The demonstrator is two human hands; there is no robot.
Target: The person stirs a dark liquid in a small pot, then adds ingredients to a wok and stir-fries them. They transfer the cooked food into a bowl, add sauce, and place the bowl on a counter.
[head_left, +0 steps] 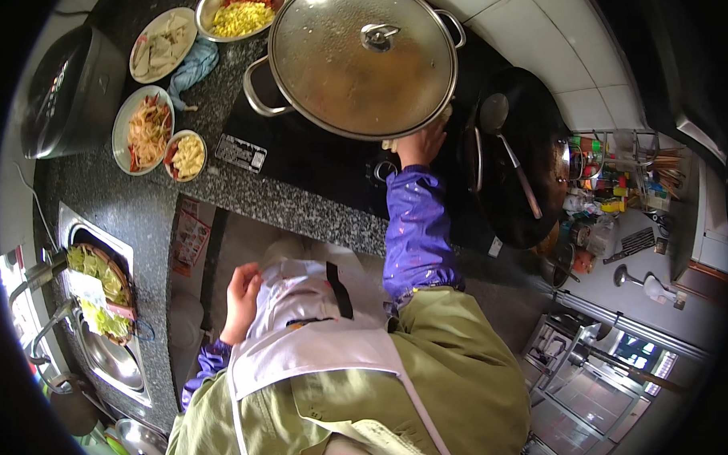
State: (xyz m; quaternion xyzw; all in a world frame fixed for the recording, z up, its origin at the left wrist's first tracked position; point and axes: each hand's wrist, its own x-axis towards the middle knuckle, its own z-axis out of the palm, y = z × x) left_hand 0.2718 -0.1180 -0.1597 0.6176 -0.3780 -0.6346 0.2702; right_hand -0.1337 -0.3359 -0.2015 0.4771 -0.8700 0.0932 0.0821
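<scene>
A wide steel pot with a glass lid (359, 89) sits on the black stovetop (319, 148). The lid is fogged with droplets, and orange-brown contents show faintly through it. My right hand (420, 146) reaches in at the pot's near right side, partly under the lid's rim. Something pale shows by its fingers; what it is, and whether I grip it, is hidden. Close to that wrist is a round stove knob (385, 169). My left hand (243, 301) hangs beside my white apron (320, 355), fingers loosely bent, with nothing visible in it.
A black wok (519, 204) holding a ladle (516, 162) stands to the right. Bowls of cut food (150, 132) and a blue cloth (193, 65) lie left. Leafy greens fill a basket (122, 269) over the sink (142, 379). Seasoning bottles (615, 194) line the right.
</scene>
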